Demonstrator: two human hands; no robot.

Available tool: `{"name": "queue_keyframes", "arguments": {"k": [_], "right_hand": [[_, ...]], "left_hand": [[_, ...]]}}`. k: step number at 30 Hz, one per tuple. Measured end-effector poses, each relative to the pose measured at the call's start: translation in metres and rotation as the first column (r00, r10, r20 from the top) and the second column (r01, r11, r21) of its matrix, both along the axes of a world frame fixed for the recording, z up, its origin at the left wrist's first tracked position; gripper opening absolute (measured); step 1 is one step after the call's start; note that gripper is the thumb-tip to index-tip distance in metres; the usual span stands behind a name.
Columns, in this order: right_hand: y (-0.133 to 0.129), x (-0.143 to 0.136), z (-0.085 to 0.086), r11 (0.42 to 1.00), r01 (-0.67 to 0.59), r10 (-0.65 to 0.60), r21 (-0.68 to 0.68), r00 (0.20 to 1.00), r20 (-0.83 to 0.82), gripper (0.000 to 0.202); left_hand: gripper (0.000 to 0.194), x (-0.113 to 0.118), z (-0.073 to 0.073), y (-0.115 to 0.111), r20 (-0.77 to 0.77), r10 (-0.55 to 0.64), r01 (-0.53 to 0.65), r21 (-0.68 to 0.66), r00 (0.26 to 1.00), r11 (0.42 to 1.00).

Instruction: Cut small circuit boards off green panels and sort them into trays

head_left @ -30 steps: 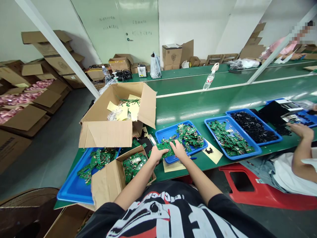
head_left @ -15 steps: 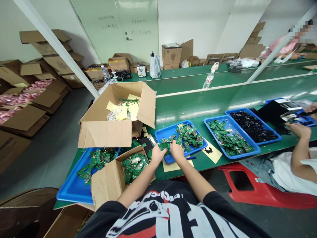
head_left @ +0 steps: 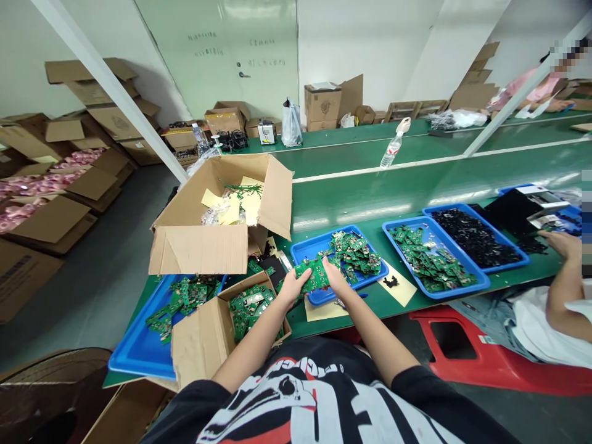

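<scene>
A green circuit board (head_left: 315, 275) is held by its two ends over the near left part of a blue tray (head_left: 319, 298). My left hand (head_left: 295, 287) grips its left end, and my right hand (head_left: 335, 277) has fingers closed on the right end. Inside that tray lies a heap of green boards (head_left: 356, 251). Left of my left hand, an open cardboard box (head_left: 226, 320) holds more green boards (head_left: 253, 306). Yellow paper (head_left: 324, 311) lies partly under the tray, with a blue pen-like tool (head_left: 358, 297) near my right wrist.
A large open carton (head_left: 198, 250) stands at the left, behind another blue tray (head_left: 139, 354). Rightward are a tray of boards (head_left: 481, 283), a tray of black parts (head_left: 472, 237) and a person's hand (head_left: 562, 243). A bottle (head_left: 391, 150) stands farther back.
The board between my hands is now raised and turned so its broad face shows more fully. My right hand has shifted slightly right. The neighbouring person's upper hand no longer shows.
</scene>
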State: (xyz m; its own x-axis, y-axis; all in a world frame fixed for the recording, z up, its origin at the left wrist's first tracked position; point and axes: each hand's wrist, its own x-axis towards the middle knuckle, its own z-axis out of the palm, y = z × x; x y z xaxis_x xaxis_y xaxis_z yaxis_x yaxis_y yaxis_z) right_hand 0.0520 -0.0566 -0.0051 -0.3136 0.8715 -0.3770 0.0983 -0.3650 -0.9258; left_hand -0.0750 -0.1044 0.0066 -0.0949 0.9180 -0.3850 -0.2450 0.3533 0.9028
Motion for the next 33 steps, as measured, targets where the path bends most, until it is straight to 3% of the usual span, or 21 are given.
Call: {"name": "queue_keyframes", "arguments": {"k": [3, 5, 9, 12, 14, 19, 21, 24, 26, 28, 31, 33], "right_hand": [[-0.002, 0.002, 0.001, 0.998, -0.038, 0.041, 0.048, 0.997, -0.063, 0.047], [-0.004, 0.002, 0.0, 0.989, -0.087, 0.089, 0.124, 0.996, -0.012, 0.037], [-0.008, -0.002, -0.005, 0.941, -0.141, 0.042, 0.309, 0.95, 0.308, 0.023], [-0.01, -0.007, -0.006, 0.888, -0.243, -0.059, 0.391, 0.782, 0.62, 0.019], [-0.011, -0.01, -0.005, 0.867, -0.318, -0.083, 0.384, 0.667, 0.74, 0.019], [-0.009, -0.016, -0.002, 0.884, -0.395, -0.033, 0.248, 0.478, 0.878, 0.026], [-0.007, -0.015, -0.004, 0.902, -0.385, -0.011, 0.198, 0.438, 0.899, 0.03], [-0.004, -0.007, -0.007, 0.93, -0.323, -0.011, 0.173, 0.449, 0.893, 0.041], [-0.004, -0.002, -0.008, 0.931, -0.269, -0.086, 0.245, 0.492, 0.866, 0.047], [-0.005, -0.001, -0.008, 0.916, -0.235, -0.116, 0.325, 0.621, 0.775, 0.045], [-0.009, -0.006, -0.008, 0.93, -0.22, 0.064, 0.294, 0.885, 0.461, 0.044], [-0.011, -0.012, -0.008, 0.937, -0.233, 0.142, 0.261, 0.935, 0.325, 0.04]], "left_hand": [[0.042, -0.002, 0.001, -0.001, -0.052, -0.042, 0.044, 0.022, 0.998, 0.999], [0.04, -0.003, 0.002, -0.001, -0.091, -0.047, 0.05, 0.034, 0.995, 0.998], [0.029, -0.002, 0.0, 0.002, -0.193, 0.001, 0.009, 0.05, 0.981, 0.999], [0.022, 0.0, -0.001, 0.005, -0.268, 0.034, -0.02, 0.056, 0.963, 0.998], [0.021, 0.002, -0.003, 0.006, -0.306, 0.042, -0.028, 0.05, 0.951, 0.998], [0.02, 0.003, -0.009, 0.009, -0.381, 0.113, -0.1, 0.054, 0.917, 0.994], [0.021, 0.002, -0.011, 0.01, -0.386, 0.145, -0.131, 0.063, 0.911, 0.989], [0.021, 0.002, -0.013, 0.009, -0.345, 0.114, -0.11, 0.031, 0.931, 0.993], [0.028, 0.003, -0.015, 0.007, -0.3, 0.073, -0.076, 0.0, 0.951, 0.997], [0.037, 0.004, -0.015, 0.006, -0.263, 0.049, -0.055, -0.015, 0.963, 0.998], [0.043, 0.006, -0.015, 0.007, -0.254, 0.048, -0.051, -0.003, 0.966, 0.999], [0.041, 0.006, -0.013, 0.008, -0.286, 0.061, -0.059, 0.017, 0.956, 0.998]]}}
